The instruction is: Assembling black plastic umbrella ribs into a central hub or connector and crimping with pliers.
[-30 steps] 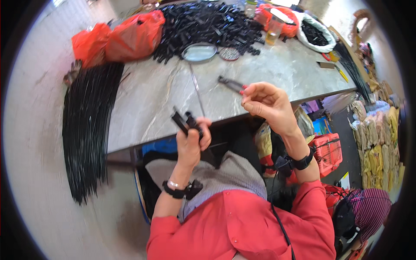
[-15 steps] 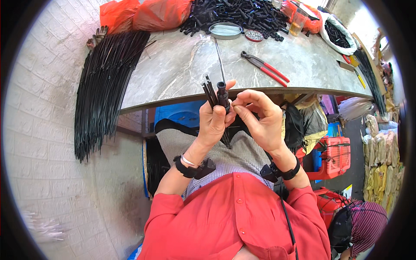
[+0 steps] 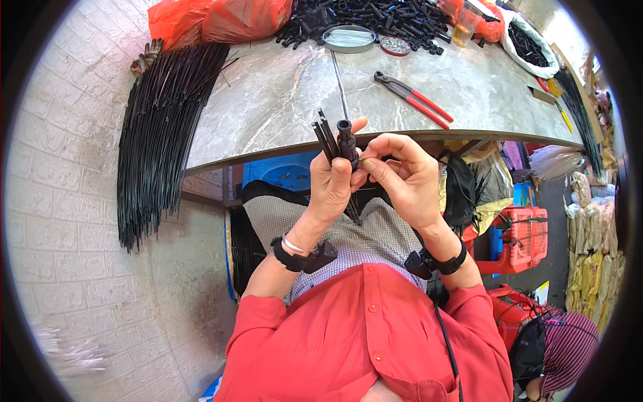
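Observation:
Just past the table's near edge, my left hand (image 3: 331, 187) is closed around a black tubular plastic part (image 3: 346, 142), its round open end facing up. The same hand grips several thin black rods (image 3: 324, 137) to the left of that part; their lower ends stick out beneath the fingers. My right hand (image 3: 410, 184) is closed in a pinch, thumb and forefinger together against the right side of the tubular part. Whatever sits between those fingertips is too small to name.
On the grey table (image 3: 281, 100) lie red-handled pincers (image 3: 415, 100), a long thin rod (image 3: 339, 84), a round tin of thin pale pieces (image 3: 348, 49) and a small red dish (image 3: 395, 46). Black rods (image 3: 171, 127) hang off the left side. Behind is a heap of black tubular parts (image 3: 375, 20).
Both hands keep their hold, and the right fingertips stay against the tubular part with only a slight shift. The whole view has tilted a little.

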Demonstrator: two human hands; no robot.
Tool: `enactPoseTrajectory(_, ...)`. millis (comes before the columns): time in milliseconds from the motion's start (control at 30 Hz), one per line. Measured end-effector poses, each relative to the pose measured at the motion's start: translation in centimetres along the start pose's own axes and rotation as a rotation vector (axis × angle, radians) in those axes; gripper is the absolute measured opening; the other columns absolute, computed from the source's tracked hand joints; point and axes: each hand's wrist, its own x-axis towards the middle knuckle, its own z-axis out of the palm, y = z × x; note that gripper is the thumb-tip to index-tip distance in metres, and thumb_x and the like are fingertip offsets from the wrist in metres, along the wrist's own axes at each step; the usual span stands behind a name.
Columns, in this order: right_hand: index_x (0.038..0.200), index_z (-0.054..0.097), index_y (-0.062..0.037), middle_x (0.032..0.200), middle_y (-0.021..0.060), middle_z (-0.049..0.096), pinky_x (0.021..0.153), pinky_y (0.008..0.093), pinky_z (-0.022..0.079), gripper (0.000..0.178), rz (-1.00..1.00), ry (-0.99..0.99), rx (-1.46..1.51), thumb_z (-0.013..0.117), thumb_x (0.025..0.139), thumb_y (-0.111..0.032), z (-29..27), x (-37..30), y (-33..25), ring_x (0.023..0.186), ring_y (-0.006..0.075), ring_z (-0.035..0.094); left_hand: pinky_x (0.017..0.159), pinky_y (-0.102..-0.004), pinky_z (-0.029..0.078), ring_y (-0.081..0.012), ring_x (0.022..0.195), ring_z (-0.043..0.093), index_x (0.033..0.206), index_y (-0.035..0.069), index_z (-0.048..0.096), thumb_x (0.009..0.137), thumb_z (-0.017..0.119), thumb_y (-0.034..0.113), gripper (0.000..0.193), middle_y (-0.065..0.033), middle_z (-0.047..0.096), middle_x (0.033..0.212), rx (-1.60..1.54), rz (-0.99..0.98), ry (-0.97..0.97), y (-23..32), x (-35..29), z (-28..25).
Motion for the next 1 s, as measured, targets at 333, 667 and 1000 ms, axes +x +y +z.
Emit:
enactPoseTrajectory(333, 0.104, 0.055, 0.0071, 0.09, 0.0114, 0.064, 0.064, 0.0261, 0.057, 0.018, 0.075, 0.043, 0.119, 0.059, 0.087, 0.004, -0.6, 1.0, 0.8, 0.074, 0.0157, 0.066, 0.045, -0.0144, 0.031, 0.0009, 0.056, 0.039, 0.134, -0.005, 0.038, 0.074, 0.056, 0.066, 0.095, 0.0028, 0.06, 0.078, -0.008, -0.029, 0.009, -0.8, 1.3, -0.1)
enactPoseTrajectory(667, 0.102, 0.057, 0.0058, 0.089, 0.0102, 0.064, 0.064, 0.0245, 0.056, 0.017, 0.055, 0.074, 0.117, 0.06, 0.086, 0.004, -0.8, 1.4, 1.4, 0.074, 0.0144, 0.066, 0.045, -0.014, 0.03, 0.0014, 0.056, 0.039, 0.132, -0.004, 0.041, 0.073, 0.056, 0.068, 0.095, 0.0044, 0.058, 0.076, 0.002, -0.042, 0.018, -1.0, 1.9, -0.1)
enactPoseTrajectory(1000, 0.103, 0.057, 0.0048, 0.091, 0.0091, 0.064, 0.066, 0.0241, 0.056, 0.024, -0.096, 0.118, -0.064, 0.064, 0.081, 0.007, -0.2, 1.3, 1.8, 0.074, 0.0129, 0.066, 0.045, -0.0147, 0.028, 0.0008, 0.056, 0.038, 0.129, -0.006, 0.044, 0.075, 0.054, 0.069, 0.093, 0.0058, 0.056, 0.072, 0.034, -0.067, 0.018, -0.6, 1.7, -0.5)
